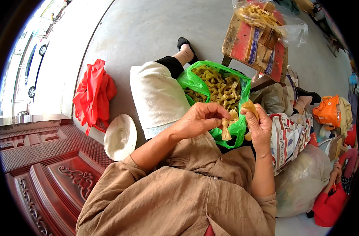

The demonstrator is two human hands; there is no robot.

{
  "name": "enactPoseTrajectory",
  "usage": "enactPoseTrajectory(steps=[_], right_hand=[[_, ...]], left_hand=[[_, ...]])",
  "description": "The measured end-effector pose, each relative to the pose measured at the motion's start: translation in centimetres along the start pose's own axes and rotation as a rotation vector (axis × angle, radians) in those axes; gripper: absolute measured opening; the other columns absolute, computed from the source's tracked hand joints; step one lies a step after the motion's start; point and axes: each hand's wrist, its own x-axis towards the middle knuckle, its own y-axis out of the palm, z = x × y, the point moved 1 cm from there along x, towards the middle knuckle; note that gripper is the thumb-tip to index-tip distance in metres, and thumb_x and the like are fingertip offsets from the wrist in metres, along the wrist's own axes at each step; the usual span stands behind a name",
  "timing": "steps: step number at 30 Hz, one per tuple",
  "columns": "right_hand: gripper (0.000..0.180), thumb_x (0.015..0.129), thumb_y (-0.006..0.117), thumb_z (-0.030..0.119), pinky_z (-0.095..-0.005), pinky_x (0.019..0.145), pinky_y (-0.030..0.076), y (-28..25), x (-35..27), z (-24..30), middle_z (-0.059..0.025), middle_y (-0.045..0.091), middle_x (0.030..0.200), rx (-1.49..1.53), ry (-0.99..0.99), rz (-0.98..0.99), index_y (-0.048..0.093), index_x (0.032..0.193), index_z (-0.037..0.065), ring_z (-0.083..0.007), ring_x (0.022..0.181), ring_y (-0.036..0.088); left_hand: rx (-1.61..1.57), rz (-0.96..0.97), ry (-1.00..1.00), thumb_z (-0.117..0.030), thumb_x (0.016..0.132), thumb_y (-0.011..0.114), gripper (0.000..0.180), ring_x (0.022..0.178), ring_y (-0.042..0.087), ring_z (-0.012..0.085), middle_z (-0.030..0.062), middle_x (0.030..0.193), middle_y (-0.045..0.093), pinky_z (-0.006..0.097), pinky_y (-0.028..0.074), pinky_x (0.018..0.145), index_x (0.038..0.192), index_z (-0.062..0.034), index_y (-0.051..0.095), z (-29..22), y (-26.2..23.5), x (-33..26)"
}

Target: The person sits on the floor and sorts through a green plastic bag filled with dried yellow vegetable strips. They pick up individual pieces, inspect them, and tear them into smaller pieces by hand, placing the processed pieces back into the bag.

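Observation:
Over my lap, my left hand (203, 118) pinches a small knotted yellowish strip (226, 133) between thumb and fingertips; its flared end hangs down. Close beside it on the right, my right hand (260, 129) is closed round a folded, translucent yellow strip (250, 107). What the strips are made of cannot be told. Just beyond both hands stands a bright green plastic bag (192, 80), its mouth spread wide. Inside it lies a heap of similar yellow-brown knots (222, 88).
A low wooden stool (242, 41) ahead on the right carries a clear bag of loose yellow strips (258, 16). White cloth (158, 94) covers my left leg. Red bag (93, 94) and pale hat (120, 137) lie left. Stuffed bags (303, 179) and another person (332, 204) are right.

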Motion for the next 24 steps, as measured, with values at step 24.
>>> enactPoseTrajectory(steps=[24], right_hand=[[0.016,0.099,0.066,0.017,-0.0231,0.055,0.041,2.9,-1.4,-1.0,0.0035,0.059,0.070,0.110,0.107,-0.057,0.067,0.094,0.001,-0.0056,0.060,0.050]], left_hand=[[0.000,-0.297,-0.181,-0.006,0.094,0.062,0.016,0.076,0.068,0.0124,0.0074,0.089,0.070,0.027,0.057,0.071,0.106,0.0043,0.065,0.0,2.0,0.9]])
